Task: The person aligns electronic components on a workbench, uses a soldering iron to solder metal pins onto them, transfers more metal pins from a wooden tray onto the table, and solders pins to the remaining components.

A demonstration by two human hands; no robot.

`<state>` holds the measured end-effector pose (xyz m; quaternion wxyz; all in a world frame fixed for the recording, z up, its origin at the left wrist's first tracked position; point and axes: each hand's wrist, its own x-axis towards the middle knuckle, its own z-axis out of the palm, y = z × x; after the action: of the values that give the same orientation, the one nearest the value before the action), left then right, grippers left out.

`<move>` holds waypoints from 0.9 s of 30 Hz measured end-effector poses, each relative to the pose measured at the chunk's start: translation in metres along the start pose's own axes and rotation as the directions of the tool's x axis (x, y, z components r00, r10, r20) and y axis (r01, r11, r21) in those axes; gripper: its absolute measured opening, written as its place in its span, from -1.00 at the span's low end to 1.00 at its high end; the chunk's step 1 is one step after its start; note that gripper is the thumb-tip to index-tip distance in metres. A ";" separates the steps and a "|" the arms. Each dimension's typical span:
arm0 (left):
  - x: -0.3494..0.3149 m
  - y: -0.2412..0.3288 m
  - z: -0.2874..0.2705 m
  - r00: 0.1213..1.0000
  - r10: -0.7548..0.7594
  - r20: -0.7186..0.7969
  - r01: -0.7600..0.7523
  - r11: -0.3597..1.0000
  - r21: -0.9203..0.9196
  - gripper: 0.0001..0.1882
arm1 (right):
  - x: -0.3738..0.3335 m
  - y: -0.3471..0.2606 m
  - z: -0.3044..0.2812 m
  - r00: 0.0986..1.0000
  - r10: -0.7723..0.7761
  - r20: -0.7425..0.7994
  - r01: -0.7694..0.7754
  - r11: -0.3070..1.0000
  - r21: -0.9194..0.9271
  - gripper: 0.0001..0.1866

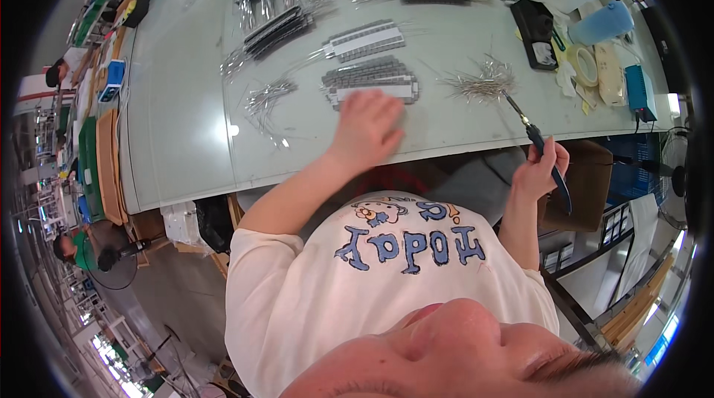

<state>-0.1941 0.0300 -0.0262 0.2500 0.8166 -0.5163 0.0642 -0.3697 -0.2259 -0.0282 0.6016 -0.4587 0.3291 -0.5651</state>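
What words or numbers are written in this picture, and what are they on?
White shirt: big blue letters, clear enough to read, plus smaller lettering beside a cartoon figure; I won't copy the words.
Teal box: any print is too small to read.
Grey-and-white strips: no readable writing.

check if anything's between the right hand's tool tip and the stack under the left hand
Yes: the wire pile lies right by the tip of the tool, on the side toward the stack. The left hand also covers part of the stack's near edge.
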 end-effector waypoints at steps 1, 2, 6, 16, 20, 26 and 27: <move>0.002 -0.012 -0.007 0.997 -0.051 -0.064 0.055 0.997 0.061 -0.52 | -0.005 0.000 0.006 1.000 0.023 0.022 -0.022 1.000 -0.004 -0.86; 0.003 -0.025 -0.011 0.994 -0.044 -0.103 0.052 0.996 0.074 -0.52 | -0.012 0.000 0.013 0.998 0.043 0.041 -0.043 0.999 -0.011 -0.86; 0.005 -0.054 -0.017 1.000 -0.004 0.013 0.002 0.992 0.125 -0.49 | -0.036 -0.007 0.040 0.991 0.039 0.126 -0.042 0.999 0.020 -0.86; 0.006 -0.063 -0.013 0.988 -0.154 0.000 0.153 0.978 -0.139 -0.45 | -0.053 -0.012 0.037 0.975 0.075 0.211 -0.069 0.997 -0.035 -0.88; 0.005 -0.062 -0.014 0.983 -0.183 0.002 0.181 0.975 -0.127 -0.43 | -0.058 -0.013 0.040 0.972 0.064 0.227 -0.056 0.998 -0.043 -0.88; 0.001 -0.066 -0.012 0.991 -0.131 -0.025 0.129 0.988 -0.087 -0.49 | -0.065 -0.012 0.043 0.967 0.081 0.242 -0.071 0.996 -0.052 -0.88; 0.000 -0.067 -0.011 0.991 -0.131 -0.026 0.128 0.988 -0.088 -0.49 | -0.065 -0.012 0.043 0.967 0.078 0.243 -0.068 0.996 -0.052 -0.88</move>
<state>-0.1340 0.0576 -0.0395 0.2968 0.8357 -0.4605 0.0384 -0.3445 -0.1536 -0.0093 0.6480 -0.5252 0.2812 -0.4745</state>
